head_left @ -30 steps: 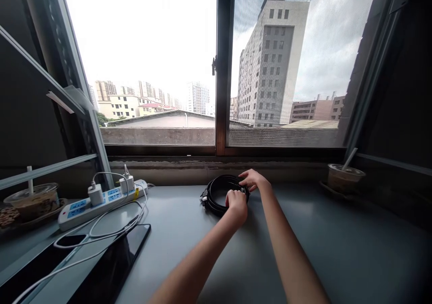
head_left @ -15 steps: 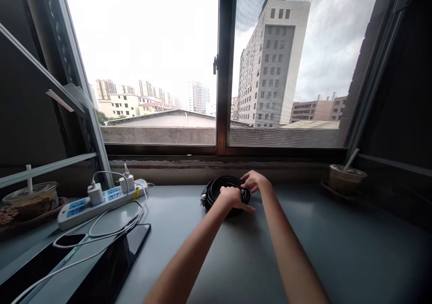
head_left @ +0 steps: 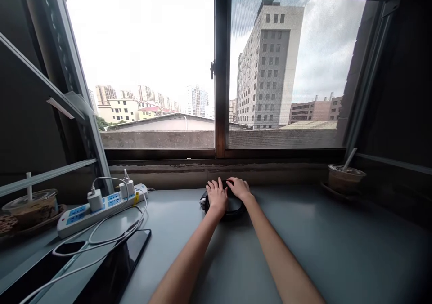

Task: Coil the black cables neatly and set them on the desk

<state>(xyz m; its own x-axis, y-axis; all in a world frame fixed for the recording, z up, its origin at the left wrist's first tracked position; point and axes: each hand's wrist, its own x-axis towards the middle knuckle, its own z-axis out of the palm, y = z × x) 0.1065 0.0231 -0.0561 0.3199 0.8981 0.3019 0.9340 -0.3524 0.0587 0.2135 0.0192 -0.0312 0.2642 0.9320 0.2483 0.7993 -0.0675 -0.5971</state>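
A coil of black cable (head_left: 233,214) lies on the grey tabletop, close to the wall below the window. My left hand (head_left: 218,197) rests flat over the coil's left side, its fingers spread and pointing away from me. At the far right part of the ring, my right hand (head_left: 239,188) has its fingers bent around the cable. Small light-coloured ends (head_left: 203,200) stick out at the coil's left edge. Both hands cover much of the upper loops.
On the left, a white power strip (head_left: 101,208) carries chargers and loose white cables. Dark flat tablets (head_left: 124,254) lie in front of it. Drink cups with straws stand at the left (head_left: 32,205) and right (head_left: 346,176). Metal shelf posts flank the window.
My left hand has moved left and flattened onto the coil. The right hand has shifted left and closed onto the far side of the ring. The loops look more gathered.
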